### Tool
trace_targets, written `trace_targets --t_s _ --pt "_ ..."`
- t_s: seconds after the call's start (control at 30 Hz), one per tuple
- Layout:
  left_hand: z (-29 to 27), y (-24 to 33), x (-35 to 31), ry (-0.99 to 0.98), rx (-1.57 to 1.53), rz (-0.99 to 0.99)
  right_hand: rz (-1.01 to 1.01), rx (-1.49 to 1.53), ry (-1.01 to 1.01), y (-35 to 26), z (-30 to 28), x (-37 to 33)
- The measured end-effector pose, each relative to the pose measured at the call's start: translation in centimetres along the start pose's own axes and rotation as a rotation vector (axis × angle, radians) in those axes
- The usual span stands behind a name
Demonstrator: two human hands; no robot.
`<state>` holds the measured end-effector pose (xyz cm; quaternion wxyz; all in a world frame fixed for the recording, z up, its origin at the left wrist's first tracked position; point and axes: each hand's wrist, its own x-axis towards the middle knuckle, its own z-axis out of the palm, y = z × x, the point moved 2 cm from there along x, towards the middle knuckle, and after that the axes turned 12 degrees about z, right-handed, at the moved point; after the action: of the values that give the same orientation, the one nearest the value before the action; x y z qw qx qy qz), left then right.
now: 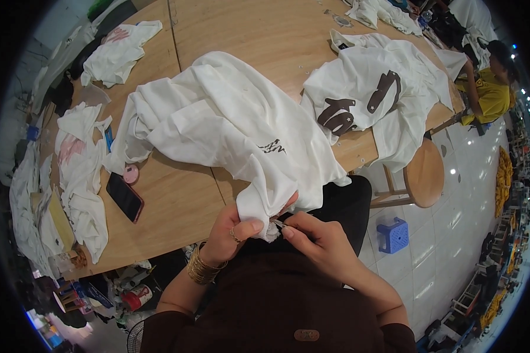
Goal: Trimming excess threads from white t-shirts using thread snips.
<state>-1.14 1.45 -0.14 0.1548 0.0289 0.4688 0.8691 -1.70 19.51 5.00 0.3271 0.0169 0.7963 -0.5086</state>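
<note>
The left hand [232, 230] pinches a bunched fold of the white shirt [229, 126] between thumb and fingers, at the table [176, 200] edge just above the lap. The rest of the shirt lies spread over the table, its small dark print facing up. The right hand [321, 241] is closed around a thin metal tool [278, 223] — probably thread snips — with the tip touching the pinched fold.

Risks from this position:
- The tip sits against the cloth itself. If the fold slackens or shifts, the tool could nick the fabric rather than a loose thread.
- The left thumb lies just beside the tip; a slip of the right hand could catch it.
- Much of the shirt hangs off the table edge — its weight could drag the fold out of the pinch.
- The phone [124, 197] rests near the shirt and could be swept along if the cloth is pulled.

Limits of view: the tool is mostly covered by the right fingers, so its type and whether its blades are apart cannot be confirmed. No thread or seam detail is discernible at the fold. A second printed shirt [371, 94] lies well apart to the right.
</note>
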Motion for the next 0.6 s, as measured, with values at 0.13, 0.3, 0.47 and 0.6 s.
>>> trace_targets --t_s 0.13,0.3,0.47,0.6 --pt "0.14 0.28 -0.17 -0.019 0.006 0.003 -0.003 0.000 0.004 -0.22 0.02 -0.12" --pt "0.13 0.14 -0.05 -0.006 -0.009 0.021 -0.019 -0.006 0.007 -0.07 -0.05 -0.04" --pt "-0.14 -0.06 -0.22 -0.014 -0.033 -0.003 -0.008 0.003 -0.005 -0.12 0.00 0.04" --pt "-0.23 -0.35 -0.36 -0.023 -0.052 0.010 -0.007 0.015 -0.006 -0.10 0.11 0.03"
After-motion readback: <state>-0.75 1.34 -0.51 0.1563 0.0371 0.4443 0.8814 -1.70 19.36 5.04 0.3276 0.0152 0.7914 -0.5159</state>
